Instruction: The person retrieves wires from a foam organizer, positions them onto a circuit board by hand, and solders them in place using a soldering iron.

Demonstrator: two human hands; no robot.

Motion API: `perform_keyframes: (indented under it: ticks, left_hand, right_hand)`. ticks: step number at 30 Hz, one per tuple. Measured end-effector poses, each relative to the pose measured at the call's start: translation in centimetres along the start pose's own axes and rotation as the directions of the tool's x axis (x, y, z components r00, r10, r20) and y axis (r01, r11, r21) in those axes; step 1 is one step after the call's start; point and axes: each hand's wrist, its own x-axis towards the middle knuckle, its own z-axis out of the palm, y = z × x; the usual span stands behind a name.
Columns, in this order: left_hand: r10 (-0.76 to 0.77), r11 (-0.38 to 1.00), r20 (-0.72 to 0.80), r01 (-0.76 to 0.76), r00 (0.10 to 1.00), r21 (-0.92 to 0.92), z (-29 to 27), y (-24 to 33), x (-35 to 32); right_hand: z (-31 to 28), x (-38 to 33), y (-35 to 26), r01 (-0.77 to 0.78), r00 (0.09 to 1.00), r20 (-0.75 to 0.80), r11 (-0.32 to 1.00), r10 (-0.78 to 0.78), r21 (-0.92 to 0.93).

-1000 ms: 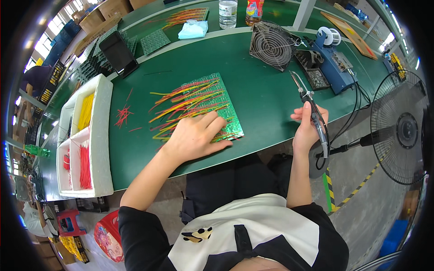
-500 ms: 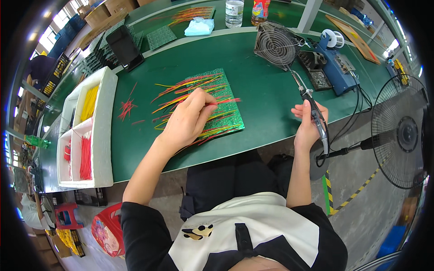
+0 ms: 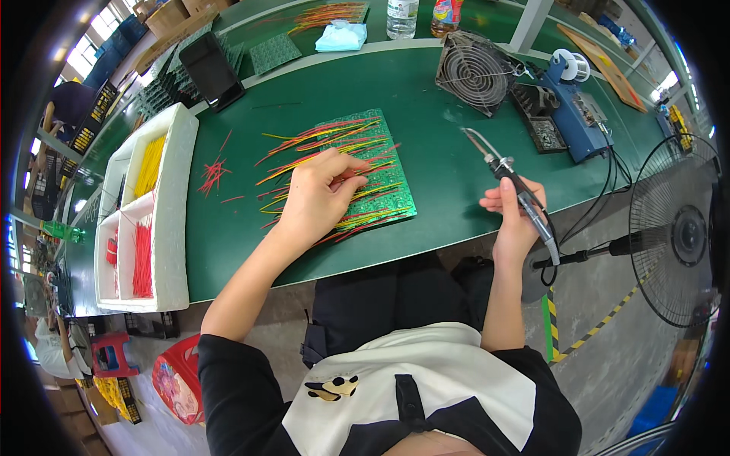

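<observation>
A green circuit board [image 3: 394,176] lies on the green table in front of me. Rows of red and yellow wires [image 3: 285,176] stick out from it toward the left. Over the board, my left hand [image 3: 323,190] is closed in a pinch on what looks like a thin red wire; the fingers hide part of it. My right hand [image 3: 517,216] is wrapped round a soldering iron [image 3: 526,199] to the right of the board. Its bent metal tip points up and left, apart from the board, with a faint wisp of smoke near it.
A white foam box [image 3: 176,220] with yellow and red wires stands at left, loose red wires [image 3: 214,176] beside it. Behind are a black stand [image 3: 209,72], a small fan [image 3: 475,72] and a blue soldering station [image 3: 570,114]. A floor fan [image 3: 684,232] stands right.
The soldering iron's tip has swung left, away from the small fan and soldering station. My left hand stays over the board, its fingers slightly shifted.
</observation>
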Motion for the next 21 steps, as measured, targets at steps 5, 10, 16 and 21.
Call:
perform_keyframes:
  ticks: [5,10,16,21]
  left_hand:
    - [0.011,0.999,0.002,-0.010,1.000,-0.032,0.9,-0.5,-0.5]
    - [0.043,0.999,-0.017,-0.044,0.999,-0.029,1.0,-0.7,-0.4]
    - [0.065,0.997,-0.014,-0.066,0.998,-0.032,1.0,-0.8,-0.4]
    - [0.072,0.997,-0.018,-0.072,0.997,-0.034,0.9,-0.9,-0.3]
  right_hand:
    - [0.9,-1.4,-0.3,-0.030,0.994,0.104,0.999,0.026,0.041]
    - [0.9,-2.2,-0.4,-0.067,0.988,0.147,0.994,0.055,0.081]
    - [0.7,-2.7,-0.5,-0.102,0.980,0.178,0.991,0.086,0.086]
    - [0.7,-3.1,-0.7,-0.164,0.969,0.203,0.981,0.140,0.108]
